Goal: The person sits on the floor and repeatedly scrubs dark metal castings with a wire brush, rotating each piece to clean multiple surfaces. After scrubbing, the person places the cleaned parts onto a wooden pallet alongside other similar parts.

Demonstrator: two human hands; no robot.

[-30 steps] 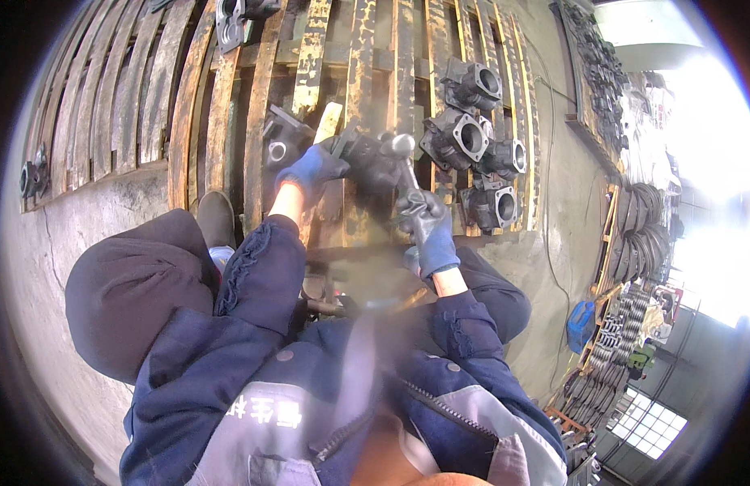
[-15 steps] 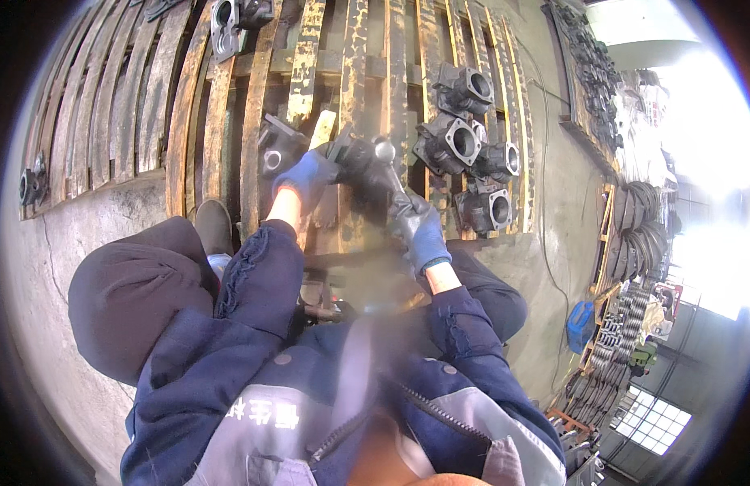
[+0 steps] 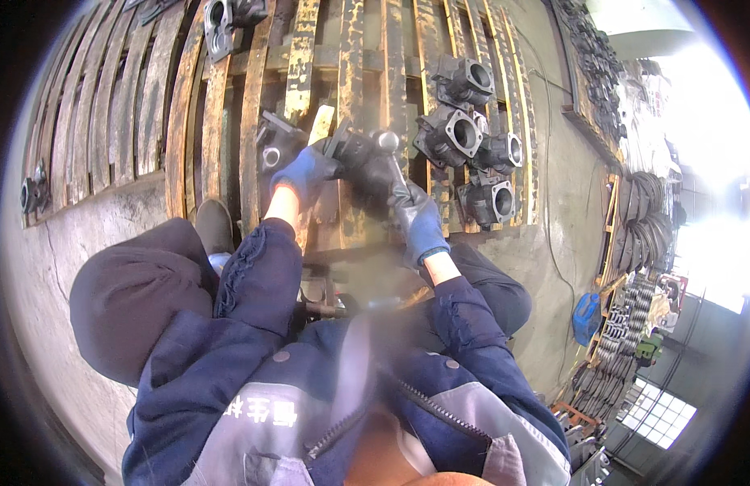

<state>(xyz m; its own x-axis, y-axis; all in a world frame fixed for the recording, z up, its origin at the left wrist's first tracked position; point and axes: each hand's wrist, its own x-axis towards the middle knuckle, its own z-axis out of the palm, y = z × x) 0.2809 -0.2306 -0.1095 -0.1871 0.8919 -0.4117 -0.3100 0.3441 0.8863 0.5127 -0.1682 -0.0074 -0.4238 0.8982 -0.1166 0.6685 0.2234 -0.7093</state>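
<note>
My left hand (image 3: 304,170), in a blue and dark work glove, grips a dark metal casting (image 3: 360,155) by its flanged left side. The casting is held tilted over the pallet slats. My right hand (image 3: 418,217), gloved alike, is closed round the handle of a hammer (image 3: 388,143). The hammer's rounded, shiny metal head is over the right part of the casting; whether it touches cannot be made out. Just left of my left hand another dark casting (image 3: 273,146) with a round hole lies on the slats, beside a pale wood piece (image 3: 322,123).
Several flanged castings (image 3: 462,134) are grouped on the right of the wooden pallet (image 3: 302,77). One more casting (image 3: 221,28) lies at its far left. A second pallet (image 3: 107,105) adjoins on the left. A blue container (image 3: 586,319) and stacked metal parts stand along the right.
The hammer and my right hand have shifted very slightly, still over the casting. My left hand keeps its grip. The whole view has turned a little.
</note>
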